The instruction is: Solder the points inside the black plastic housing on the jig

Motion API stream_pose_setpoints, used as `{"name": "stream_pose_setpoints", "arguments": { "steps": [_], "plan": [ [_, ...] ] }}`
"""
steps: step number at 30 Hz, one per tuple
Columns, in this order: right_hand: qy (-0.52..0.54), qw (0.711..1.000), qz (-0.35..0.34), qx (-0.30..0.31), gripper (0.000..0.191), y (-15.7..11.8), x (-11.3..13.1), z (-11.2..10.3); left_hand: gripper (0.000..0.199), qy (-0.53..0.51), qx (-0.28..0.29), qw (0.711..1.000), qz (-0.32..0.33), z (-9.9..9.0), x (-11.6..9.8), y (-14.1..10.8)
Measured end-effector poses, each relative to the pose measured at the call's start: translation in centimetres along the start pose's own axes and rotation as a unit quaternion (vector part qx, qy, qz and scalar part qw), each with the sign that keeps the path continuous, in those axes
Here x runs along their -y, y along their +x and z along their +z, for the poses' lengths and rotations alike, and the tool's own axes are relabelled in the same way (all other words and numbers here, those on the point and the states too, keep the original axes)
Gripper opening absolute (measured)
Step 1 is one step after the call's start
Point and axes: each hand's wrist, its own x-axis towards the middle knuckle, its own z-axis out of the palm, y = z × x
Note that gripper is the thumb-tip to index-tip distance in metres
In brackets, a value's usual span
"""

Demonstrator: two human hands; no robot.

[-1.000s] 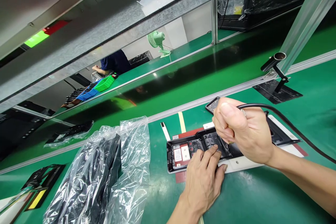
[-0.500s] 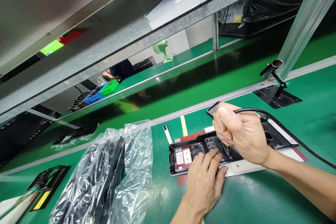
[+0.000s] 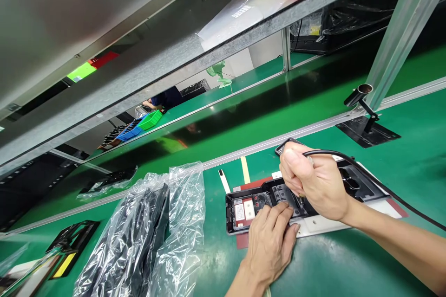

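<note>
A long black plastic housing (image 3: 230,213) lies hollow side up on a white and dark-red fixture (image 3: 324,226). My left hand (image 3: 270,236) rests over its near wall, bent fingers on the inside and thumb along the near edge, holding it. In my right fist (image 3: 313,176) is a corded tool, apparently a soldering iron (image 3: 301,200), its thin tip pointing down into the housing beside my left fingertips. The fist hides most of the tool; its black cord (image 3: 362,167) runs off to the right. A white label (image 3: 239,211) shows inside the housing's left end.
Bagged black parts (image 3: 128,236) lie left of the housing. A black tube holder (image 3: 358,95) stands at the back right, near a metal post (image 3: 400,37). A small perforated black piece (image 3: 284,145) sits behind my right hand. Overhead runs a metal shelf (image 3: 167,72); a person (image 3: 167,98) works beyond.
The view has shifted slightly. My right fist has moved a little left and lower with the tool, its tip still inside the housing. My left hand stays on the housing.
</note>
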Motion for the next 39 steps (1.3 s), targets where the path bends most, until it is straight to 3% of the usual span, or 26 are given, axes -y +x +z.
{"name": "stream_pose_setpoints", "arguments": {
  "steps": [22,30,39],
  "plan": [
    [0.019,1.000,0.016,0.002,0.050,0.2,0.1,-0.1,0.034,0.020,0.005,1.000,0.007,0.0,0.1,-0.1],
    [0.032,0.999,0.018,0.003,0.050,0.1,0.1,0.0,0.025,0.036,-0.036,0.999,-0.005,1.0,0.0,0.3],
    [0.031,0.999,0.018,0.007,0.049,0.1,0.0,-0.1,0.026,0.037,-0.030,0.999,-0.005,1.0,0.1,0.2]
  ]
}}
